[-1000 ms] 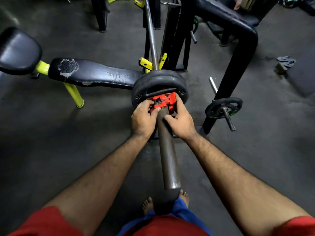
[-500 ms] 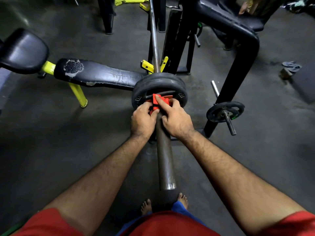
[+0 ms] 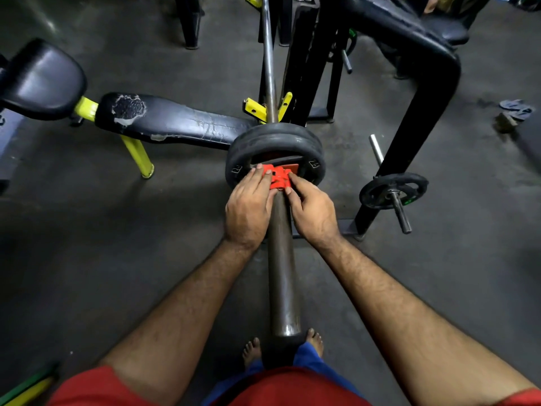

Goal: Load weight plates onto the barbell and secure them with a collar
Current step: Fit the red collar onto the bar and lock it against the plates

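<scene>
Barbell (image 3: 281, 276): long axis runs straight away from us.
Collar (image 3: 280, 177): red, against plates (image 3: 275, 142).
Left hand (image 3: 248, 209): our fingers curled on collar.
Right hand (image 3: 313, 212): pinching collar.

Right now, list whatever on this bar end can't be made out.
- Red collar, head view: the hands cover its sides, so whether its latch is locked is hidden.
- Weight plates: seen edge-on; the markings are too small to read, the count unclear.
- Barbell: its far end is cut off by the top edge.
</scene>
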